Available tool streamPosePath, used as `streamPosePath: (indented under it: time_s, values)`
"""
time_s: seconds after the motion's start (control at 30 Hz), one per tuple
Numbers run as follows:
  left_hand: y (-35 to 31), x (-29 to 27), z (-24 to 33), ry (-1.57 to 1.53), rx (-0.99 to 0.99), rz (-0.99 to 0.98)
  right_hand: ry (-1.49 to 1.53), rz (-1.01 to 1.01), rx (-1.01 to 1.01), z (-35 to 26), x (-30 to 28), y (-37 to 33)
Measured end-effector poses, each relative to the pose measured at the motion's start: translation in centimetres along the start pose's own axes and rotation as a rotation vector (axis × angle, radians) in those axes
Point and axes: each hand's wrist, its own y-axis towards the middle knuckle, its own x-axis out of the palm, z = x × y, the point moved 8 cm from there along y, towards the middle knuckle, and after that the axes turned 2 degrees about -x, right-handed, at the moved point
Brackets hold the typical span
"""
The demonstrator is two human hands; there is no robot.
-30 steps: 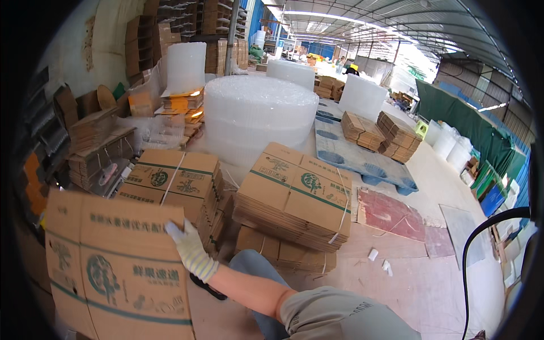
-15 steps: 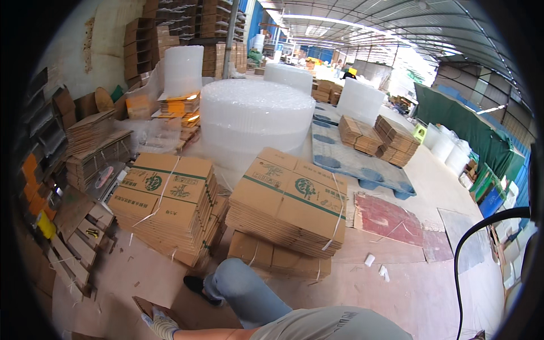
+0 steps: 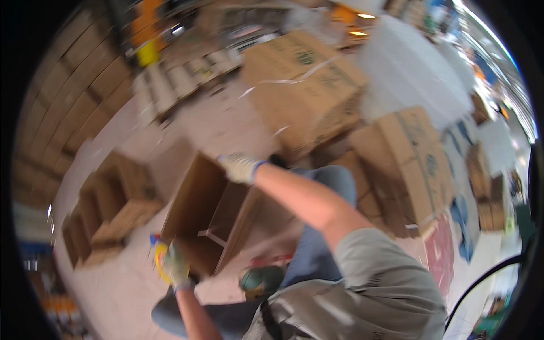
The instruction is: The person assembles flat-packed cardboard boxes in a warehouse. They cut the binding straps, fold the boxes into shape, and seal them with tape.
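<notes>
An open cardboard box point(image 3: 195, 198) stands tilted before me, its inside showing, with a pale strip across its inner wall. My right hand point(image 3: 241, 168), in a whitish glove with a blue cuff, grips the box's upper corner, fingers closed over the edge. At the box's lower left corner my left hand point(image 3: 174, 265), gloved too, is closed around what looks like a yellow tape dispenser point(image 3: 161, 262) with a blue and red end. Motion blur hides its details. Beside the box, near my knees, lies a rounded dark green object point(image 3: 262, 280) that I cannot make out.
Several open boxes point(image 3: 113, 207) stand in a row on the left, before a wall of stacked cartons point(image 3: 73, 85). Bundles of flat cardboard point(image 3: 306, 85) and a second cardboard stack point(image 3: 402, 164) stand beyond my legs. Further off are a bubble-wrap roll point(image 3: 413, 73) and a wooden pallet point(image 3: 175, 82).
My view has swung left and down, so the stacks now sit further right. Both hands are now in view, at an open box; before, one gloved hand showed at the lower edge, by a piece of cardboard.
</notes>
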Motion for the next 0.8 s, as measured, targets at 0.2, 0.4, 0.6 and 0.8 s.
streamPosePath:
  time_s: [0.2,0.4,0.6,0.8]
  values:
    - [2.7,-1.7,4.1,0.068,-0.597,-0.087,0.077,-0.157,0.473,-0.6,7.6,2.1]
    - [0.2,2.2,1.9,-0.102,-0.534,-0.001,-0.423,-0.434,0.28,-4.8,13.0,-1.9]
    - [-1.0,2.9,0.5,-0.292,-0.641,0.037,-0.244,-0.587,0.19,-10.8,9.9,-4.4]
    - [3.2,-4.7,-0.9,-0.502,-0.512,0.606,-0.237,-0.661,0.255,-10.5,10.9,-4.7]
